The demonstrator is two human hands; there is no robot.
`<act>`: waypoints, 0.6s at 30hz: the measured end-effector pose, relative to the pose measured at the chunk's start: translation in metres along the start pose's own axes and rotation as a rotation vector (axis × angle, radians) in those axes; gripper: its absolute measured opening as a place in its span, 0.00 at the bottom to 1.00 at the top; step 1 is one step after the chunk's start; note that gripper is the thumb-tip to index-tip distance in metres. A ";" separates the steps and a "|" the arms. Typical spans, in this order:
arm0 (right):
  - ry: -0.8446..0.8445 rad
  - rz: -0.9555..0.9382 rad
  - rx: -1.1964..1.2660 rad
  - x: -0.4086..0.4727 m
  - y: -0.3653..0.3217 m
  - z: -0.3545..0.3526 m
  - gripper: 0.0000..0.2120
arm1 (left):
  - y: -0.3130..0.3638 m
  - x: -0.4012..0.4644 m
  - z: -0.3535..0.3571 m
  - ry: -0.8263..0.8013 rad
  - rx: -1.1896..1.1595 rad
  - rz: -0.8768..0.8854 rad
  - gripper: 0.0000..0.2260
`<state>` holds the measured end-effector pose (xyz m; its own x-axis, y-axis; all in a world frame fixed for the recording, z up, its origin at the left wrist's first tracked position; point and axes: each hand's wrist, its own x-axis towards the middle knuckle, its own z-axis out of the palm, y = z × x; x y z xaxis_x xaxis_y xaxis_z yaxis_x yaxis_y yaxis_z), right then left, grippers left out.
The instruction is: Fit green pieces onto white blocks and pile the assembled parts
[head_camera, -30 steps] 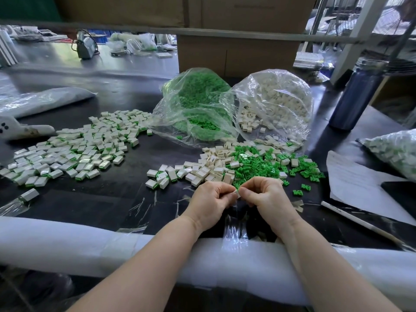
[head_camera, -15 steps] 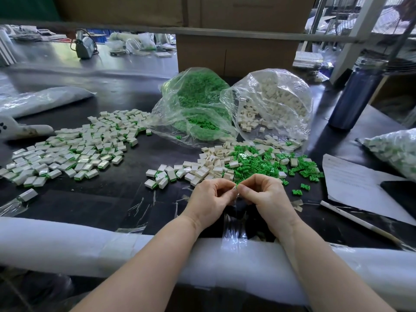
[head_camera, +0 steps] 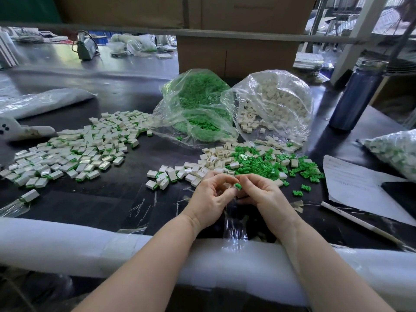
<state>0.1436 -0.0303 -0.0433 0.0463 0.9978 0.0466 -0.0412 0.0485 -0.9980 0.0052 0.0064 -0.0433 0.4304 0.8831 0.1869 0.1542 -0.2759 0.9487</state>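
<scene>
**Green piece pinched between both hands at a cluttered black bench**

A black worktable (head_camera: 126, 199), edged along its near side with a white foam roll (head_camera: 67, 248), carried the work. At far left lay a long white bag (head_camera: 42, 102). Next to it spread the wide pile of assembled parts (head_camera: 74, 152), white blocks with green showing at their edges. A smaller cluster of such parts (head_camera: 164, 176) lay nearer the middle.

Behind centre, a clear bag of green pieces (head_camera: 198, 106) leaned against a clear bag of white blocks (head_camera: 274, 102). Loose white blocks (head_camera: 216, 158) and loose green pieces (head_camera: 258, 165) were scattered together in front of the bags.

Just before that scatter, the left hand (head_camera: 211, 199) and the right hand (head_camera: 263, 194) met, fingers curled inward. Between their fingertips sat a small green piece (head_camera: 238, 186), pinched from both sides; whether a white block was held under it could not be told.

To the right lay a sheet of paper (head_camera: 358, 188), a white pen (head_camera: 360, 224), a dark blue bottle (head_camera: 358, 93) and another filled bag (head_camera: 396, 152).
</scene>
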 end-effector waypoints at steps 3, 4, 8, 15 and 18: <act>-0.088 0.011 -0.055 0.000 -0.002 0.001 0.16 | 0.000 -0.001 0.000 -0.039 0.035 0.036 0.05; -0.100 0.017 -0.054 0.000 -0.002 0.000 0.16 | 0.000 -0.001 0.000 -0.047 0.036 0.037 0.05; -0.120 0.039 -0.063 0.000 -0.002 -0.002 0.14 | 0.002 -0.002 0.001 -0.073 0.018 0.027 0.06; -0.134 0.076 -0.013 0.000 -0.003 -0.003 0.12 | 0.003 -0.003 0.002 -0.100 0.068 0.031 0.04; -0.137 0.067 -0.045 0.000 -0.002 -0.003 0.10 | 0.002 -0.003 0.002 -0.111 0.085 0.047 0.05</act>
<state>0.1464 -0.0304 -0.0412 -0.0913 0.9957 -0.0178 0.0049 -0.0174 -0.9998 0.0059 0.0026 -0.0424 0.5337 0.8226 0.1964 0.2043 -0.3508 0.9139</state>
